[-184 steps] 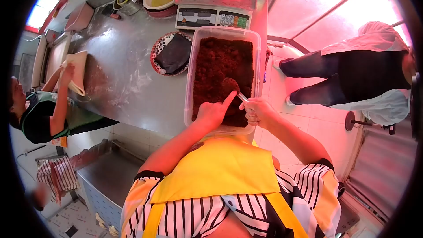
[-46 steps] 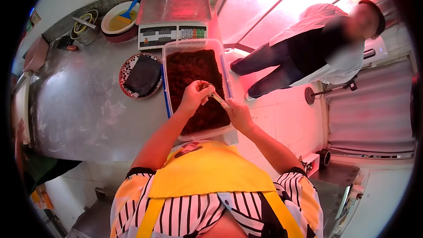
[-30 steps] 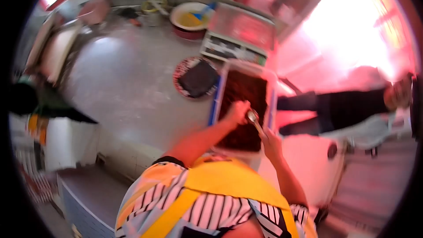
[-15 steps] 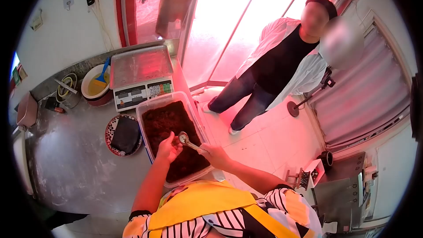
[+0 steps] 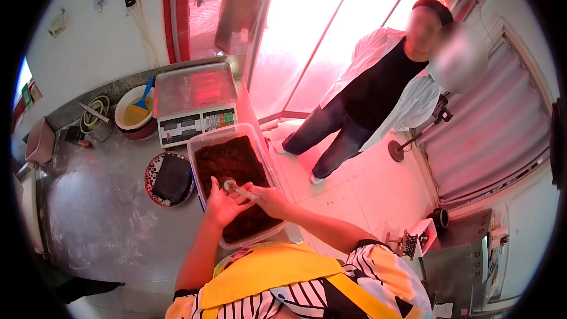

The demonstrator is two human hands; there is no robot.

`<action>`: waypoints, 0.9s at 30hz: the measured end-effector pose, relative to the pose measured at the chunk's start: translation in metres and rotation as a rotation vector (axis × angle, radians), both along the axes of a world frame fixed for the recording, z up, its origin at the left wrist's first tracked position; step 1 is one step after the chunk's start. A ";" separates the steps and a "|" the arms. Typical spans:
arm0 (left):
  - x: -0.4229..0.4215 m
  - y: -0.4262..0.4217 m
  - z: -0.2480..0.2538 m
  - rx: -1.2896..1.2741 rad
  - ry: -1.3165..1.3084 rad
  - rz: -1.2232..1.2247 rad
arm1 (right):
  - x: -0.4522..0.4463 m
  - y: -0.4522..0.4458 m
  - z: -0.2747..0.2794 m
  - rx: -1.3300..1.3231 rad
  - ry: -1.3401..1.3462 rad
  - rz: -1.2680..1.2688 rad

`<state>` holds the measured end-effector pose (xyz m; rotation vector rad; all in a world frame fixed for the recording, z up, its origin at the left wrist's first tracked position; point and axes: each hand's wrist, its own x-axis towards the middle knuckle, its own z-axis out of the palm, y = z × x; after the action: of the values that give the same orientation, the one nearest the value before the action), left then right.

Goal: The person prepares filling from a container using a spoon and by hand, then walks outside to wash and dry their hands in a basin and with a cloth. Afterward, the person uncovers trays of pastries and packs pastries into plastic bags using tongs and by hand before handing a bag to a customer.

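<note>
My right hand [image 5: 273, 202] is closed round the handle of a metal spoon [image 5: 230, 185]. The spoon's bowl is over my left hand [image 5: 221, 207], whose thumb is raised and fingers stretch out under the handle; whether they touch it I cannot tell. Both hands are above a clear plastic tub [image 5: 274, 171] of dark reddish-brown, crumbly filling [image 5: 233, 156]. To the tub's left, a patterned plate [image 5: 155, 168] carries a dark flat block [image 5: 173, 176].
Behind the tub stands a weighing scale [image 5: 195, 91]. A bowl of yellow liquid [image 5: 127, 100] with a blue brush [image 5: 143, 99] sits left of it on the metal table [image 5: 94, 212]. A person [image 5: 378, 88] stands across from me, near a stand [image 5: 397, 150].
The spoon and my right hand have shifted left, bringing the spoon's bowl over my left hand. My left hand has turned and its fingers are more stretched out. The view has shifted slightly.
</note>
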<state>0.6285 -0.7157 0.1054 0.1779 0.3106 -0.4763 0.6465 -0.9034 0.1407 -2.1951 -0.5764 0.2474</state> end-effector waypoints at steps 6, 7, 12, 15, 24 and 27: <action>-0.013 0.000 -0.005 0.589 -0.141 -0.041 | 0.031 -0.015 0.000 -0.009 -0.120 -0.043; -0.010 0.000 -0.023 0.817 -0.216 -0.068 | 0.029 -0.014 0.005 0.015 -0.081 -0.054; -0.010 -0.014 -0.008 1.905 -0.514 -0.194 | 0.011 -0.014 0.019 0.058 0.064 -0.047; -0.003 -0.018 -0.015 1.865 -0.457 -0.421 | 0.005 -0.012 0.029 0.056 0.155 -0.035; -0.028 -0.016 0.005 2.102 -0.919 -0.423 | 0.010 -0.029 0.002 0.020 0.201 -0.085; -0.027 -0.011 0.020 2.258 -1.011 -0.474 | 0.020 -0.041 -0.005 0.001 0.238 -0.127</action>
<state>0.6011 -0.7266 0.1256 2.6341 -0.3679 -0.2173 0.6666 -0.9443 0.1355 -2.1523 -0.3039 0.4336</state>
